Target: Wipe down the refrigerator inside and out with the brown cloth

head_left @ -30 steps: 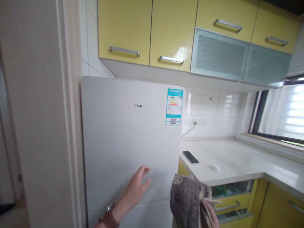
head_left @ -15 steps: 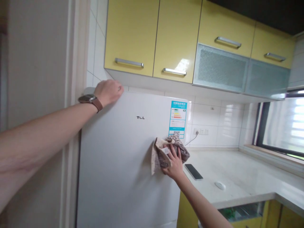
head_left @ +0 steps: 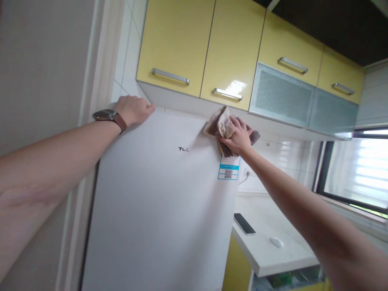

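A white refrigerator [head_left: 157, 210] with a TCL logo fills the middle. My left hand [head_left: 133, 110], with a brown-strapped watch [head_left: 109, 117] on the wrist, is curled over its top edge near the left corner; the fingertips are out of sight behind the edge. High on the door's right side, my right hand [head_left: 239, 135] grips a bunched brown-and-cream cloth [head_left: 222, 125] and presses it against the surface. The cloth and hand cover the upper part of a blue-bordered energy label [head_left: 228, 171], leaving its QR code visible.
Yellow wall cabinets [head_left: 178, 40] with metal handles hang just above the refrigerator. To the right, a white counter [head_left: 260, 258] carries a phone [head_left: 244, 224] and a small white oval object [head_left: 276, 242]. A plug and cord [head_left: 247, 174] show on the tiled wall; a window [head_left: 354, 169] lies farther right.
My right hand has moved the cloth upward, from below the label to near the refrigerator's top right corner. My left hand stays at the top edge. The view has shifted and tilted slightly.
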Motion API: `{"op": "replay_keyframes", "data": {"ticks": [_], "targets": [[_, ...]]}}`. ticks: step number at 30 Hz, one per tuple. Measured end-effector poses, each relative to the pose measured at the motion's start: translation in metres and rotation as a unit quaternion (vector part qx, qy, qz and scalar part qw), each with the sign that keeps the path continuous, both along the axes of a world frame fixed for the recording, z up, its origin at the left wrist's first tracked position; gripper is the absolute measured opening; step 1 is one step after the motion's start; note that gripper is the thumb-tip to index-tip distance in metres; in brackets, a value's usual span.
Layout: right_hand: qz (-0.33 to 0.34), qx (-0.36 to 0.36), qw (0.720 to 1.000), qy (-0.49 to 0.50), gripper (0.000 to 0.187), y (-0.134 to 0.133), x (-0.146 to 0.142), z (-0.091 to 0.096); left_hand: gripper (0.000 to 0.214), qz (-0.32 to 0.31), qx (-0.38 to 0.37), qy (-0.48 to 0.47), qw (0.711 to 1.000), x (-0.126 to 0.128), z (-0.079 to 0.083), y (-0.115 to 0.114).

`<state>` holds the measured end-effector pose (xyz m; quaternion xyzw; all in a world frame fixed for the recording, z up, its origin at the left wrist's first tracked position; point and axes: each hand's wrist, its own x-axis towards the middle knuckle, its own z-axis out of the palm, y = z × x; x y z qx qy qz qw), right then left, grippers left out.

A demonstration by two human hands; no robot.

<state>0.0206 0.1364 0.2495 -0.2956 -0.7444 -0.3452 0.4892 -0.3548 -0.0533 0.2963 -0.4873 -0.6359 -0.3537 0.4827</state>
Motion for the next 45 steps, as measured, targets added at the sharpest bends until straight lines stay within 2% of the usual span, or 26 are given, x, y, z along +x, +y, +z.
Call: {"op": "replay_keyframes", "data": {"ticks": [2, 4, 8, 14, 24, 30, 37, 45], "targets": [[-0.013, -0.067, 0.997, 0.023, 0.074, 0.0, -0.01, 0.029, 0.086, -0.019, 0.031, 0.022, 0.999, -0.007, -0.001, 0.005], [-0.021, -0.09, 0.994, 0.06, 0.076, 0.001, -0.017, 0.04, 0.087, -0.023, 0.052, 0.024, 0.998, -0.009, -0.004, 0.007], [-0.019, -0.058, 0.992, 0.106, 0.073, 0.0, -0.021, 0.034, 0.093, -0.007, 0.057, 0.019, 0.998, 0.002, -0.011, 0.002], [-0.018, -0.056, 0.993, 0.104, 0.07, 0.002, -0.022, 0.03, 0.095, 0.057, 0.018, -0.018, 0.998, 0.019, -0.014, -0.007], [0.002, -0.035, 0.995, 0.095, 0.072, 0.011, -0.024, 0.029, 0.078, 0.038, 0.021, -0.052, 0.998, 0.026, -0.016, -0.01], [0.022, -0.015, 0.993, 0.116, 0.075, 0.017, -0.025, 0.027, 0.071, 0.079, -0.013, -0.125, 0.989, 0.033, -0.014, -0.013], [0.031, 0.013, 0.993, 0.111, 0.076, 0.027, -0.024, 0.029, 0.082, 0.094, -0.029, -0.127, 0.987, 0.035, -0.015, -0.014], [0.025, 0.008, 0.995, 0.101, 0.077, 0.031, -0.025, 0.029, 0.081, 0.105, -0.029, -0.122, 0.986, 0.038, -0.016, -0.015]]}}
